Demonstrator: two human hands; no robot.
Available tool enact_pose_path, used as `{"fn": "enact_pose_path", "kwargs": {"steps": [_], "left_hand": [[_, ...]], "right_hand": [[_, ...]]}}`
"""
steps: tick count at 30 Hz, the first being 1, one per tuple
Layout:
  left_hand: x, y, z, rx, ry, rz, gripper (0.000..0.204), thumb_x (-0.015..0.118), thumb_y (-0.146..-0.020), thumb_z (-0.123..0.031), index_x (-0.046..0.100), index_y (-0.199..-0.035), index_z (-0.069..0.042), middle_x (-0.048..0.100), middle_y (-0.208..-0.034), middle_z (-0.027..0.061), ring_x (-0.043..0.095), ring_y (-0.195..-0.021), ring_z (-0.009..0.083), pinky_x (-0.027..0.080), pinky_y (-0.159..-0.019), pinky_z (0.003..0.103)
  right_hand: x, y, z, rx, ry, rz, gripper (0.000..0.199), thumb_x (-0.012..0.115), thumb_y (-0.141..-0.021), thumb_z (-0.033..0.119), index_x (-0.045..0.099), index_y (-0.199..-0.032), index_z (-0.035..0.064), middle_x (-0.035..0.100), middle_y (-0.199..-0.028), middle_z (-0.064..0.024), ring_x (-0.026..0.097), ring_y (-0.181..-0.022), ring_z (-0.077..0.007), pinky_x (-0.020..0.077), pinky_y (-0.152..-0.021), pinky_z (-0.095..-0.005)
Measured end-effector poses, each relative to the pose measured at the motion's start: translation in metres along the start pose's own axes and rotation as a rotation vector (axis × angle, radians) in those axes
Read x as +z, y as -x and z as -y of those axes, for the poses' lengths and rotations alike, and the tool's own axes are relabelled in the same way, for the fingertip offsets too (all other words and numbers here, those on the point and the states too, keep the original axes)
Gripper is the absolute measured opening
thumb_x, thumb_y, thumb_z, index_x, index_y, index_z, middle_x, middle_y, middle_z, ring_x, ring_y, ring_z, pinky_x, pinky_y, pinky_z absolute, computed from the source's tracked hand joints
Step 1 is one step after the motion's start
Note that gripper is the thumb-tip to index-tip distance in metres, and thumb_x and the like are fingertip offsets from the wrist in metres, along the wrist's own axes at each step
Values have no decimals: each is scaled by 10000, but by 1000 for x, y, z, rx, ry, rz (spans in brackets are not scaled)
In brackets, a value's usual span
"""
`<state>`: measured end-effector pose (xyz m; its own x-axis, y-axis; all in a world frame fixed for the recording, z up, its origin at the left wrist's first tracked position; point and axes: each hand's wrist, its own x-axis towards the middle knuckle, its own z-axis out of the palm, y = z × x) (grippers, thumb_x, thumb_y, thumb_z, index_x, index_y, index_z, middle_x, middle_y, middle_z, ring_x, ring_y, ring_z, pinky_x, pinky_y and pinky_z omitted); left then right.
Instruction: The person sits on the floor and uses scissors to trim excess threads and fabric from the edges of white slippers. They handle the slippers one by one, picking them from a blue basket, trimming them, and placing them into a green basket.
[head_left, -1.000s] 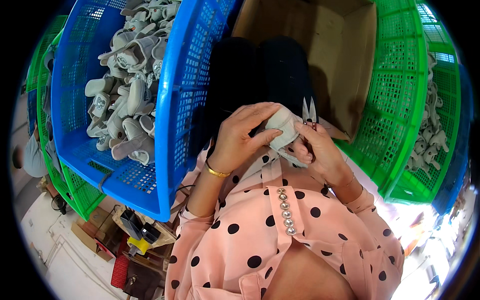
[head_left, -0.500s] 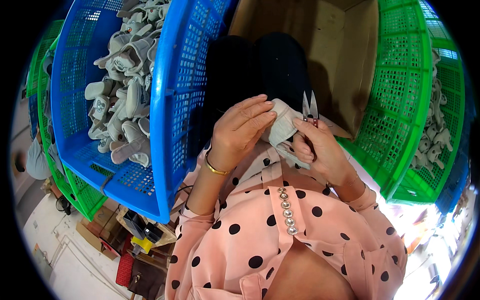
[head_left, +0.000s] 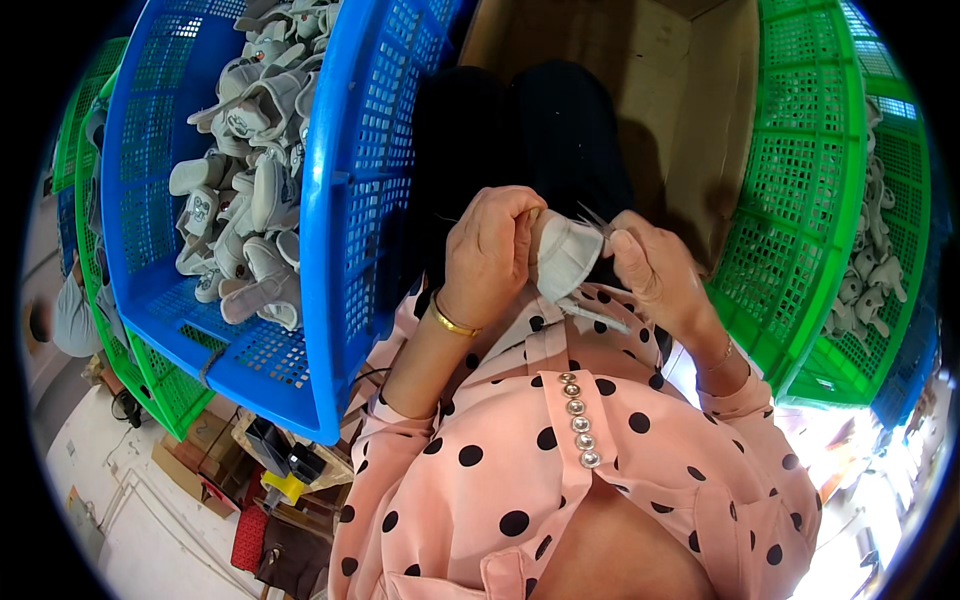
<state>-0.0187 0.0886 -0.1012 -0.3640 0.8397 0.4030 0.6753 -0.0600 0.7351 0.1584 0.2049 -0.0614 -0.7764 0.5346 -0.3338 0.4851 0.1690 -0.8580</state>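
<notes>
My left hand (head_left: 487, 262) is closed on a small light-grey fabric shoe (head_left: 568, 258), its fingers partly tucked inside, above my lap. My right hand (head_left: 662, 275) is shut on a pair of thread snips (head_left: 594, 216). Their thin blades point toward the upper left and lie close to the shoe's edge; whether they touch it I cannot tell. The snips' handles are hidden in my right palm. A strap-like strip (head_left: 595, 314) hangs below the shoe.
On my left stands a blue plastic basket (head_left: 318, 200) with several small grey shoes (head_left: 265, 190). An open cardboard box (head_left: 708, 110) is beyond my knees. Green baskets (head_left: 795, 170) stand on the right, one holding grey shoes (head_left: 868, 285). A person (head_left: 75, 318) is at far left.
My left fingers have gone from spread beside the shoe to gripping it, and the shoe has turned. The snips have swung from pointing up to slanting leftward near the shoe.
</notes>
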Motion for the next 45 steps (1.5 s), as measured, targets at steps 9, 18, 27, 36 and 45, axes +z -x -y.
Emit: {"fn": "enact_pose_path", "kwargs": {"steps": [9,18,27,36,45], "left_hand": [[2,11,-4,-259,301,141,213,617,-896,-64,596,-1104,-25,671,-986,116,674,-817,261,541,-725,305],[-22,9,-3,-334,404,287,329,747,-788,-44,701,-1113,-23,646,-1224,184,641,-1108,253,492,-941,323],[-8,11,1,-386,467,110,200,735,-785,7,738,-983,-22,685,-1136,171,680,-963,207,537,-805,263],[-7,-4,1,-194,95,127,93,674,-888,-94,636,-910,-12,698,-1014,125,682,-875,210,535,-743,265],[-14,7,10,-442,533,179,215,580,-944,-77,643,-1146,-36,662,-1192,113,670,-996,199,523,-863,279]], "right_hand": [[-3,-6,-5,-62,105,-20,427,514,-983,412,546,-848,7,544,-636,-197,561,-576,-345,442,-533,-382],[16,-14,-13,-23,-180,-71,451,503,-998,417,532,-852,-9,442,-618,-129,402,-549,-178,398,-526,-320],[7,-21,-12,-91,-5,-48,413,515,-990,388,550,-861,-3,552,-652,-193,567,-589,-332,452,-551,-369],[-10,-18,-9,-155,397,-22,421,554,-941,443,548,-818,40,566,-599,-161,586,-566,-364,454,-509,-410],[7,-22,-11,-150,242,-22,408,548,-953,422,535,-816,38,569,-607,-175,586,-576,-367,455,-516,-417]]}}
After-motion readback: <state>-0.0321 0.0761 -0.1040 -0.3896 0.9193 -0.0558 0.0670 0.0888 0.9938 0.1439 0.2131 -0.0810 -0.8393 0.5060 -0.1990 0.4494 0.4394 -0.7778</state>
